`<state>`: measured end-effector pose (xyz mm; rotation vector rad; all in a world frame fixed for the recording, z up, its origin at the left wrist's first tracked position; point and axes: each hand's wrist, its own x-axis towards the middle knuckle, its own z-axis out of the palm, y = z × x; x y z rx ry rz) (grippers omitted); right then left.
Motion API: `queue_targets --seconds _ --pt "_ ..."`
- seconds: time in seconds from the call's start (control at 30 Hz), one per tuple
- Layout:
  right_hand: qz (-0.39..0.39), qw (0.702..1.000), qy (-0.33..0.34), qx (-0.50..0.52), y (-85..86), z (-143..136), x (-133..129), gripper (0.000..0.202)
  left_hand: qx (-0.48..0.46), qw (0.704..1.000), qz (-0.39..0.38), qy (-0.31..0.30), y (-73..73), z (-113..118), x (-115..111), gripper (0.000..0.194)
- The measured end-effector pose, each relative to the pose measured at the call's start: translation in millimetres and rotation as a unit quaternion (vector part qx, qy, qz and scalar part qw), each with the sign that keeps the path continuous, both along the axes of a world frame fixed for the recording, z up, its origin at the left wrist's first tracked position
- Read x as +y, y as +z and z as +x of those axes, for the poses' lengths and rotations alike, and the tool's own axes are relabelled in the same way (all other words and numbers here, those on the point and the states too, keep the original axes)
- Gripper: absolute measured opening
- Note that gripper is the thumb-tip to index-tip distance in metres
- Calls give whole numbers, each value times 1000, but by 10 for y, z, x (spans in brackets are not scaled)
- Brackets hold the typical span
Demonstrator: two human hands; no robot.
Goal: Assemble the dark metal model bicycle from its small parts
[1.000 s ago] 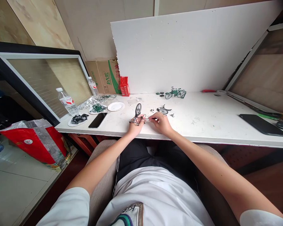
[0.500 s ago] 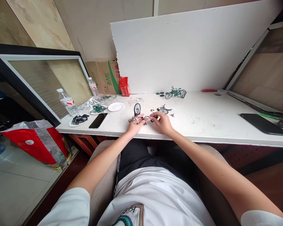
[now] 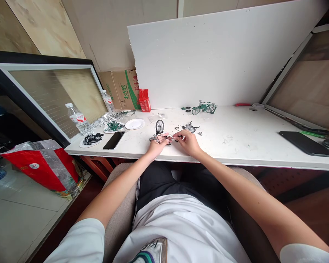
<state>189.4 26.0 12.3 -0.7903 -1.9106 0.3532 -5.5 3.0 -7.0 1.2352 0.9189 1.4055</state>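
Note:
My left hand point(image 3: 157, 144) is closed around a small black model bicycle point(image 3: 159, 127), near the table's front edge. One spoked wheel sticks up above the fingers; much of the frame is hidden by the hand. My right hand point(image 3: 188, 141) pinches at the bicycle's right end, by a thin curved black part; what exactly lies between those fingertips is too small to make out. Just beyond the right hand lie a loose wheel point(image 3: 190, 128) and several small black pieces. A finished-looking green model bicycle point(image 3: 204, 107) stands farther back, beside a few small dark parts.
To the left are a white plate point(image 3: 135, 124), a plate of green parts point(image 3: 114, 126), a plate of black parts point(image 3: 92, 139), a phone point(image 3: 114, 140) and a water bottle point(image 3: 79, 118). A black phone point(image 3: 307, 143) lies at right. A white board point(image 3: 222, 54) leans behind.
My right hand has shifted very slightly at the bicycle's right end. My left hand keeps its hold, and the other things stay where they were.

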Motion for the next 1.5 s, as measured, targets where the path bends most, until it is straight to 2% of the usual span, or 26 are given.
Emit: queue_targets --seconds 0.4,0.93,1.03,1.2,1.37,1.5 --pt "40 999 -1 -14 13 2 -26 18 34 999 10 5 -18 -7 7 45" --pt "16 1000 -3 -18 30 -6 -45 26 60 997 42 15 -22 8 -13 44" --pt "26 999 -3 -20 18 -8 -40 28 84 995 54 30 -32 10 -21 46" --pt "63 997 12 -33 -27 -20 -34 30 157 976 115 95 -69 31 -72 45" --pt "75 996 20 -33 -67 -20 -27 34 143 978 125 89 -106 34 -83 48" --pt "55 997 23 -44 -63 -5 -30 39 141 978 124 87 -75 26 -104 48"
